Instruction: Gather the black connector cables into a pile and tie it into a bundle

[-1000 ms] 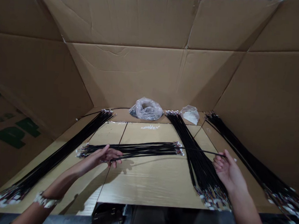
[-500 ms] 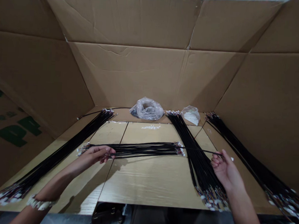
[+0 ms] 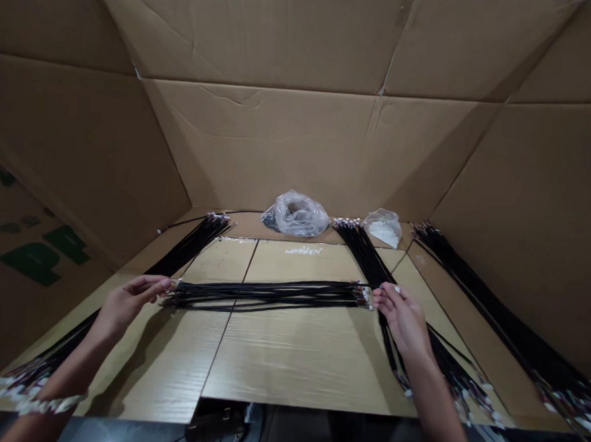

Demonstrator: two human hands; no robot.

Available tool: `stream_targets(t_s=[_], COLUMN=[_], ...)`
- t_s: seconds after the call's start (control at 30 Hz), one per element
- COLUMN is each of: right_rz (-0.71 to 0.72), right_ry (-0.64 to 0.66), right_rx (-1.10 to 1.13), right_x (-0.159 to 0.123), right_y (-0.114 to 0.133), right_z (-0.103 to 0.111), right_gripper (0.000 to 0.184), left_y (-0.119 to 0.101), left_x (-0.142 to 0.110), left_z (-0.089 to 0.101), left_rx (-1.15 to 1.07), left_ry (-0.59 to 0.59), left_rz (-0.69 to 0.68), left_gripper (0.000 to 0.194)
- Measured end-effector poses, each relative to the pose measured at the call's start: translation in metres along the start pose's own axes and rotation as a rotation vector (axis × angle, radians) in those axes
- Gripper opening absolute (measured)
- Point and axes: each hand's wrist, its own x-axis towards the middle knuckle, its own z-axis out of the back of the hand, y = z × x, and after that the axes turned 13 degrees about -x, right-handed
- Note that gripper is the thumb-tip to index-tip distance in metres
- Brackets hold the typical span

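Crosswise on the table lies a small bundle of thin black cables (image 3: 270, 299) with white connectors and coloured wires at both ends. My left hand (image 3: 133, 299) is closed in a pinch on the left end of one black cable, just beside the bundle's left tips. At the right tips, my right hand (image 3: 404, 317) pinches what looks like the other end of that cable, a white connector showing at its fingers. Behind the right wrist runs a thick black cable bundle (image 3: 366, 252), partly hidden by the hand and forearm.
More cable bundles lie along the left (image 3: 188, 244) and far right (image 3: 476, 292). By the back wall sit a clear plastic bag around a ring-shaped roll (image 3: 300, 214) and a small bag of white pieces (image 3: 384, 228). Cardboard walls (image 3: 280, 147) enclose three sides.
My right hand has moved left, bringing the cable back over the small bundle. My left hand has slid left to the cable's end. The view has shifted slightly.
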Motion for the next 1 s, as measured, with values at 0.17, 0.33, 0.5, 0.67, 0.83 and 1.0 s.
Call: stream_targets(t_s=[0.17,0.33,0.5,0.67,0.83,1.0], right_rz=[-0.021,0.036,0.124,0.111,0.141,0.193], right_ry=[-0.045,-0.061,-0.115,-0.115,-0.119,-0.168], right_rx=[-0.047,-0.194,-0.321,-0.339,-0.430,-0.533], right_x=[0.003,0.007,0.008,0.008,0.009,0.011], right_y=[-0.006,-0.013,-0.018,-0.020,-0.022,-0.029], right_z=[-0.018,-0.016,-0.013,-0.011,-0.009,-0.007], right_gripper=[0.049,0.049,0.040,0.038,0.042,0.048], left_y=[0.024,0.035,0.039,0.048,0.052,0.048], left_x=[0.008,0.009,0.000,-0.004,-0.001,-0.005], left_z=[0.011,0.015,0.015,0.018,0.021,0.016], left_rx=[0.055,0.062,0.044,0.026,0.031,-0.001], left_ry=[-0.122,-0.134,-0.127,-0.096,-0.077,-0.076], left_rz=[-0.047,-0.081,-0.082,-0.109,-0.141,-0.085], left_gripper=[0.042,0.040,0.033,0.032,0.034,0.033])
